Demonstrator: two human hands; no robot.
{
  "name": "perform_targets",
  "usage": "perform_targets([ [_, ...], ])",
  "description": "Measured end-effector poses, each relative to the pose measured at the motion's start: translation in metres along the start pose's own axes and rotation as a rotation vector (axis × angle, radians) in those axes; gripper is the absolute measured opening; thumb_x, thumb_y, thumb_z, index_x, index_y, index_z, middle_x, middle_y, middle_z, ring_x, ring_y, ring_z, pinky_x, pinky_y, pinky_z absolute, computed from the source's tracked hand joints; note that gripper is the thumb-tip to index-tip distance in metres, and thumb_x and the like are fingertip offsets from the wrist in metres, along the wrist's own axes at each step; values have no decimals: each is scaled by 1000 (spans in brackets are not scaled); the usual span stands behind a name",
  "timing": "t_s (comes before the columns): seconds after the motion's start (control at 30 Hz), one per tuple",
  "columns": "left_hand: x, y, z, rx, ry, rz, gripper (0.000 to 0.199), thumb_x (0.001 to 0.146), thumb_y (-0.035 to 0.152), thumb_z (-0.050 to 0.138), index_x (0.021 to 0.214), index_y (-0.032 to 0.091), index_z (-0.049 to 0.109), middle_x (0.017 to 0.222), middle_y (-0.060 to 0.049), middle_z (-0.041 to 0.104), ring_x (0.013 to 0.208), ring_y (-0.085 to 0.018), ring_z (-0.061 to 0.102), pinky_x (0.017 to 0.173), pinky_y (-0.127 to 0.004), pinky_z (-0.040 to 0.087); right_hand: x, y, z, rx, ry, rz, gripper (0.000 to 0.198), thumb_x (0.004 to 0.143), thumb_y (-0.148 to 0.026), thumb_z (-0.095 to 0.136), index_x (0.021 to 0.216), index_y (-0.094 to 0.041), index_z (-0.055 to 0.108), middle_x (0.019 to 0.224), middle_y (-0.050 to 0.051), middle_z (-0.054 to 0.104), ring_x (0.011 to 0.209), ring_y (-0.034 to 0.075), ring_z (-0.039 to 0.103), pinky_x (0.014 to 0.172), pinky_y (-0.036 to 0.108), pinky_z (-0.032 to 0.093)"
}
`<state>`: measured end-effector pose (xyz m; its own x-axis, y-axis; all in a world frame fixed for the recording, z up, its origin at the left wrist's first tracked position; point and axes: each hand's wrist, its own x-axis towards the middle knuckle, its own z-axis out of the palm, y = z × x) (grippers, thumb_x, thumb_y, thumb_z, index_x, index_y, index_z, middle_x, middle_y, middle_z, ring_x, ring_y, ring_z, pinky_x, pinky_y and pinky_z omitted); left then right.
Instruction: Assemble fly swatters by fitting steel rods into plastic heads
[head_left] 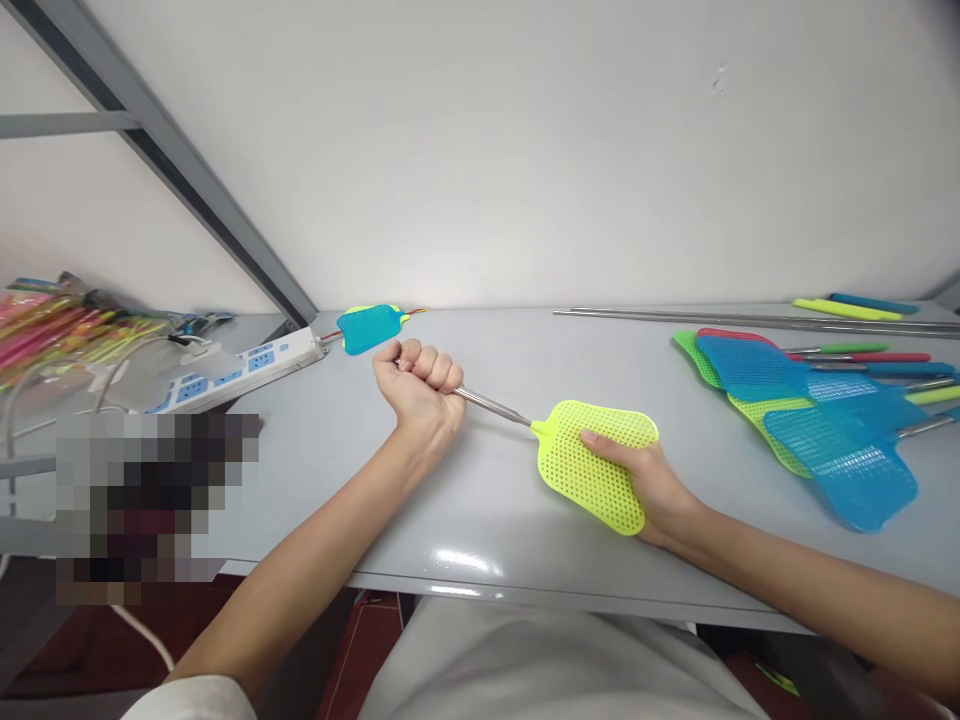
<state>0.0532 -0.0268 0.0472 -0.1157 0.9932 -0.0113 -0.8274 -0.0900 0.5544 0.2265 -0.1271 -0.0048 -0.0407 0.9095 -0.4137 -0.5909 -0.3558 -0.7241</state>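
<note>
Grey clothing (570,665) sits nearest; left hand (424,385) is clenched around a metal rod (491,403); right hand (658,490) grasps its yellow swatter head (589,465); best keep the two aligned, unbent.

I see perforated plastic in the swatter head (581,472) at four o'clock, its shaft (491,403) smooth, shiny metal near the dial's centre. Slim metal rods (750,320) gleam at three. The counter (457,560) looks smooth, glossy towards six; the wall (480,150), matt at twelve; the power strip (281,358), hard plastic at nine.
</note>
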Motion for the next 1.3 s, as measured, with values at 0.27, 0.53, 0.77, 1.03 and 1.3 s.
perform_targets([
  [0.27,0,-1,-3,-21,21,-8,31,75,24,29,49,18,12,38,7,8,28,-5,9,29,-20,9,0,-1,-1,-16,-13,0,31,62,-27,65,91,-16,60,87,8,63,77,23,60,67,35,49],
  [0.53,2,-3,-5,-72,81,-21,30,72,22,31,50,18,12,38,7,7,29,-5,8,29,-19,8,1,-4,-1,-24,-25,33,32,63,-28,64,92,-16,60,89,8,63,77,21,60,67,33,49],
  [0.77,6,-5,-9,-112,128,-64,29,72,22,31,50,18,13,38,8,8,28,-5,11,29,-19,10,1,-7,-1,-16,-16,35,30,64,-27,64,91,-16,60,90,8,63,76,21,60,67,32,49],
  [1.03,7,0,-10,-166,131,-128,27,71,23,33,48,19,18,36,8,14,28,-5,16,29,-18,14,1,-9,1,-27,-52,12,29,66,-28,62,93,-17,59,94,7,63,80,21,60,71,33,48],
  [1.3,13,3,-12,-133,224,-286,27,75,25,29,51,19,19,38,7,19,30,-6,19,31,-18,19,0,-14,1,-74,-48,-65,33,65,-28,63,96,-18,58,95,7,62,83,23,59,72,36,48],
])
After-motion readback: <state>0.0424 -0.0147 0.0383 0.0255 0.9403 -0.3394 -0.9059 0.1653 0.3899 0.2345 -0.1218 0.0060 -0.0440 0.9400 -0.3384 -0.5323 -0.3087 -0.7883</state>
